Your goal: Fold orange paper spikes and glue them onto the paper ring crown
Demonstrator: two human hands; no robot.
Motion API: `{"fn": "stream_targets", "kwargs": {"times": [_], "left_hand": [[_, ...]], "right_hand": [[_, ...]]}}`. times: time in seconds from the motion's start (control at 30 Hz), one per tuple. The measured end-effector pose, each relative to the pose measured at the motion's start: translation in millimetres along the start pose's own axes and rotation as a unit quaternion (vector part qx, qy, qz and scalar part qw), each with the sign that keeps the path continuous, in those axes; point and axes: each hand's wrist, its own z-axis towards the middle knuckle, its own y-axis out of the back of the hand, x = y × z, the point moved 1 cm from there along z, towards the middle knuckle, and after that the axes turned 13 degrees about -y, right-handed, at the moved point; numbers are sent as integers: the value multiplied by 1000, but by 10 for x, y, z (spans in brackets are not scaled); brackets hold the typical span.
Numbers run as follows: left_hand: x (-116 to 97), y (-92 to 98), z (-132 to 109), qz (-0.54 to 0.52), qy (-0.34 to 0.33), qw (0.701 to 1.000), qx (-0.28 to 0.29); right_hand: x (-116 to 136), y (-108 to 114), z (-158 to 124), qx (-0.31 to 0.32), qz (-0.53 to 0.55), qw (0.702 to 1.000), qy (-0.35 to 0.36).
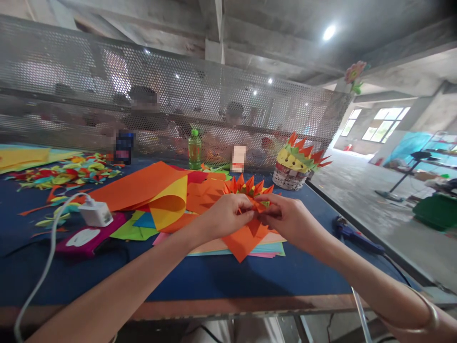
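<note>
My left hand (226, 214) and my right hand (291, 216) meet over the middle of the table, fingers pinched on an orange folded-paper piece (241, 184). Its upper edge carries a row of pointed tips, with some green and yellow behind them. My fingers partly hide its lower part. Beneath the hands lies a loose orange paper sheet (241, 245), on top of a stack of pastel sheets (276, 249). Close to my left forearm, large orange sheets (132, 186) and a curled yellow sheet (174, 202) overlap.
A woven basket (289, 178) with paper spikes stands at the right edge. Near it lies a blue glue gun (360, 240) with a cord. On the left are a pink power strip (89, 236), a white plug (95, 213) and paper scraps (67, 171). A green bottle (194, 150) stands behind.
</note>
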Motion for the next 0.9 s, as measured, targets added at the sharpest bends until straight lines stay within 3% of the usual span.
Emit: {"fn": "stream_targets", "kwargs": {"times": [0.13,0.23,0.37,0.47,0.57,0.67,0.8,0.9], "left_hand": [[104,125,49,67,-10,998,-2],[319,165,54,141,-37,988,42],[651,46,26,233,-73,961,128],[762,-43,18,286,-82,943,150],[676,-73,2,330,-83,926,160],[423,-96,-77,363,-80,912,173],[36,-170,-305,376,-86,906,176],[-141,-240,-492,374,-89,908,168]], "right_hand": [[-40,70,103,-26,3,1000,8],[-81,154,176,-44,21,999,6],[-115,249,217,-49,46,998,4],[-115,280,208,-45,57,997,8],[-106,284,183,-42,63,997,14],[-92,288,141,-41,56,997,19],[-68,288,46,-39,37,998,24],[-58,266,-54,-34,12,999,21]]}}
